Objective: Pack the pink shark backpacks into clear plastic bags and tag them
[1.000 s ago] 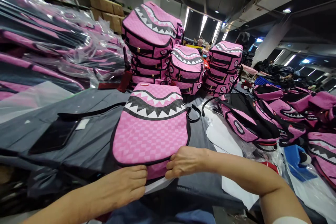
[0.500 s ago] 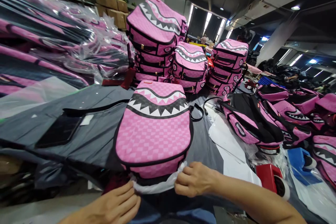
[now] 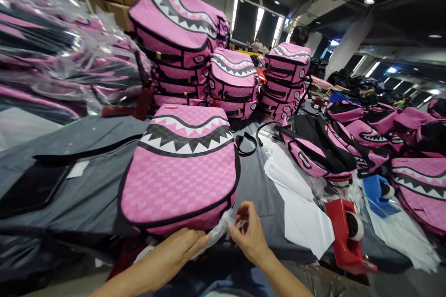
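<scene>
A pink checkered backpack (image 3: 184, 176) with a black-and-white shark-tooth band lies front side up before me. A crumpled strip of thin white wrapping (image 3: 219, 229) runs along its near end. My left hand (image 3: 181, 248) lies over this strip at the bag's lower edge, fingers stretched out and thumb along the wrapping; its fingertips are partly hidden against the bag. By the bag's near right corner is my right hand (image 3: 249, 232), its curved fingers apart and its thumb beside the wrapping. Whether the thumb touches it I cannot tell.
Stacked pink backpacks (image 3: 174, 32) rise behind. Plastic-wrapped bags (image 3: 69, 55) fill the left. A dark flat panel (image 3: 31, 190) lies on the grey-covered table (image 3: 94, 130). To the right are white sheets (image 3: 296, 204), a red tape dispenser (image 3: 343, 236), a blue one (image 3: 378, 195) and more bags.
My left hand has moved right along the bag's lower edge and flattened over the wrapping. My right hand has loosened its closed fingers and turned upward. The view has shifted to the right.
</scene>
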`<state>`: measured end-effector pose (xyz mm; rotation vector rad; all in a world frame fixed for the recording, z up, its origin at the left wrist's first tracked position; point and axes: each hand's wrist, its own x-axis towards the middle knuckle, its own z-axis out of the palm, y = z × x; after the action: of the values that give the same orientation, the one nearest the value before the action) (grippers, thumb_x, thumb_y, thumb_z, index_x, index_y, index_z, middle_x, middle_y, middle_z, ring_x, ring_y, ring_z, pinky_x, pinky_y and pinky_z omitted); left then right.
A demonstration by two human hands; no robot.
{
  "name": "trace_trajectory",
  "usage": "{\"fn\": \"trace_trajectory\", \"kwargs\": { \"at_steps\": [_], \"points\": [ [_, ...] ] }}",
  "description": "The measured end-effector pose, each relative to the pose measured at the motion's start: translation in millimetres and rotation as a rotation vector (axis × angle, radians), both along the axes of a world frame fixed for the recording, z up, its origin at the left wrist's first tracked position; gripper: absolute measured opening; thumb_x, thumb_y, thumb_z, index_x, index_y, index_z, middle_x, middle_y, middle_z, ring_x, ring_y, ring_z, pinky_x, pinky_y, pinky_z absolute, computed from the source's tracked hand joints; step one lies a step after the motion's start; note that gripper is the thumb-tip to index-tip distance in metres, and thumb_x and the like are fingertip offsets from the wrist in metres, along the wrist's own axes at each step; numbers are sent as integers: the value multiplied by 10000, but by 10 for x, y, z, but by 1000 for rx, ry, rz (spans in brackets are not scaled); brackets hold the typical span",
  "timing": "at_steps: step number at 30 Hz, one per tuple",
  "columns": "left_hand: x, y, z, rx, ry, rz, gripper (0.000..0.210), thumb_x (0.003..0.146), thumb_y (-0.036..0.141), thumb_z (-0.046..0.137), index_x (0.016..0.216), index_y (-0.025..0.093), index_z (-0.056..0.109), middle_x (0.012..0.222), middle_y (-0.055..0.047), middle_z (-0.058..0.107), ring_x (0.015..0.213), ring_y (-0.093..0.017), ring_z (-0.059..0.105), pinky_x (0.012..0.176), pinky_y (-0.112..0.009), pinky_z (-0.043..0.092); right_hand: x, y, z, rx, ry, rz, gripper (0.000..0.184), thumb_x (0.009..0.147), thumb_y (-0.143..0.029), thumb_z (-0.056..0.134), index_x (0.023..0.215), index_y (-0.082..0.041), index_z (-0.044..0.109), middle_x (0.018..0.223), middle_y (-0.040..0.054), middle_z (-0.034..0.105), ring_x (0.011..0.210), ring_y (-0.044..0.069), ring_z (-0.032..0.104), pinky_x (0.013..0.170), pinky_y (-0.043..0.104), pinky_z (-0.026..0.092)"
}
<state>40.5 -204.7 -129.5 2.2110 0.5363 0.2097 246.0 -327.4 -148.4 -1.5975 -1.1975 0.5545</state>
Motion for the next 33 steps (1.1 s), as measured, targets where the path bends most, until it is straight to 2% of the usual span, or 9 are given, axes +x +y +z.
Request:
{"fn": "trace_trajectory", "kwargs": {
  "at_steps": [3, 8, 11, 17, 21, 24, 29, 31, 33],
  "points": [
    [3, -33, 73, -196, 101, 52, 558, 968, 613, 313, 856, 237, 709, 754, -12, 699, 731, -188, 676, 710, -276, 524, -77, 177, 25, -20, 181, 11, 337, 880, -527, 641, 859, -209, 531, 773, -22, 537, 674, 120, 504, 544, 201, 395],
    [130, -78, 189, -261, 251, 117, 623, 892, 711, 349, 785, 213, 707, 684, -25, 700, 677, -216, 660, 656, -293, 456, -221, 436, -175, 24, 694, -185, 549, 812, -748, 629, 797, -247, 405, 634, -82, 364, 539, 103, 359, 499, 206, 371],
    [178, -84, 215, -248, 277, 123, 623, 890, 702, 330, 748, 206, 680, 673, -36, 700, 683, -230, 662, 668, -298, 445, -288, 446, -255, 48, 750, -235, 577, 795, -772, 632, 793, -250, 385, 650, -79, 349, 563, 107, 351, 529, 209, 360],
    [187, -97, 126, -297, 230, 102, 594, 878, 725, 384, 741, 206, 639, 726, -32, 716, 722, -226, 666, 667, -276, 449, -371, 378, -208, -4, 794, -133, 588, 793, -797, 635, 806, -240, 445, 668, -68, 402, 574, 108, 389, 560, 231, 389],
    [346, -46, 166, -270, 158, 132, 542, 871, 689, 449, 689, 197, 582, 651, 8, 608, 654, -179, 563, 626, -263, 383, -266, 519, -171, 101, 992, -187, 650, 668, -785, 758, 771, -245, 411, 665, -69, 399, 578, 107, 387, 552, 230, 411],
    [439, 16, 247, -271, 148, 70, 444, 856, 608, 540, 750, 185, 629, 673, 24, 589, 655, -165, 527, 616, -251, 378, -100, 575, -217, 80, 1072, -124, 680, 598, -759, 827, 764, -241, 418, 662, -66, 428, 577, 104, 414, 545, 229, 420],
    [369, 53, 205, -206, 15, 5, 357, 931, 514, 518, 1051, 259, 735, 937, -7, 745, 873, -215, 666, 790, -253, 512, 252, 439, -263, -46, 810, 37, 629, 676, -771, 762, 765, -225, 463, 645, -56, 495, 532, 101, 444, 539, 242, 428],
    [362, 37, 154, -153, 7, -11, 305, 952, 433, 505, 1024, 257, 743, 873, -5, 750, 813, -202, 691, 753, -234, 520, 372, 357, -167, -31, 503, -14, 506, 761, -674, 750, 802, -217, 537, 669, -31, 549, 576, 137, 511, 583, 276, 466],
    [400, 4, 115, -87, 5, -37, 268, 963, 348, 493, 969, 247, 741, 799, 3, 740, 751, -187, 706, 728, -221, 522, 437, 297, -9, 76, 21, -83, 264, 920, -468, 670, 912, -209, 619, 786, 25, 645, 731, 185, 605, 714, 324, 511]
  ]
}}
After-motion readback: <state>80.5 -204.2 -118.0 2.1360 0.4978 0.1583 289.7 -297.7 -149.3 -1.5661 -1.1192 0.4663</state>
